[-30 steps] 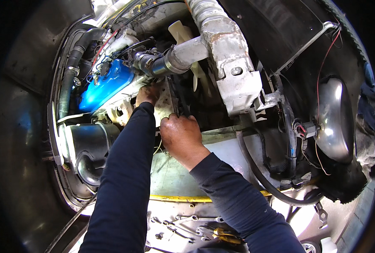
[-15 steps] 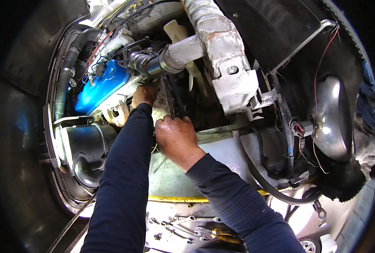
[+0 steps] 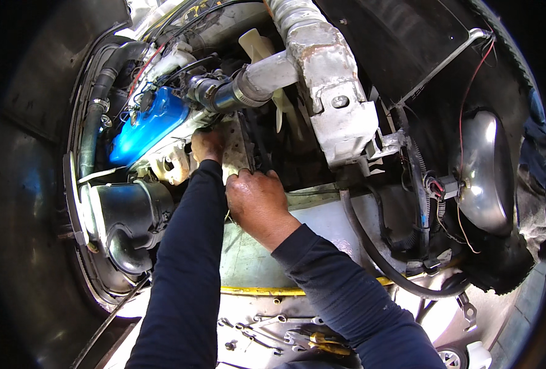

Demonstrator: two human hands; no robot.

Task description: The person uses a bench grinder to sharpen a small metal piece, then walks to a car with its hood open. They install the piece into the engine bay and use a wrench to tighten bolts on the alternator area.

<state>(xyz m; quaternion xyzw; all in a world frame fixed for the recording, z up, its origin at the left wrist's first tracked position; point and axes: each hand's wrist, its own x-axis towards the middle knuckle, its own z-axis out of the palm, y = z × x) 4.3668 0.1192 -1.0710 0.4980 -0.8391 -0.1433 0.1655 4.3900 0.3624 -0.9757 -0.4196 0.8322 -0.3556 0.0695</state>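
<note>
My left hand (image 3: 208,145) reaches into the engine below a metal pipe (image 3: 267,80), beside the blue valve cover (image 3: 150,129); its fingertips are hidden there, against a greyish metal plate (image 3: 236,150). My right hand (image 3: 255,203) is lower and to the right, at the bottom of that plate near a dark upright part (image 3: 257,147); its fingers are curled, and what they grip is hidden. A pale fan (image 3: 252,43) sits behind the pipe. A black cylindrical housing (image 3: 125,215) lies left of my left forearm.
A corroded bracket assembly (image 3: 340,123) rises to the right, with a polished oval housing (image 3: 482,178) farther right. A black hose (image 3: 371,252) loops past my right forearm. Below a yellow edge (image 3: 260,289) lie several wrenches (image 3: 273,320) and yellow-handled pliers (image 3: 322,344).
My left hand has shifted slightly down and left within the engine. My right hand has moved a little left since a second ago and stayed curled. The whole view shifted slightly.
</note>
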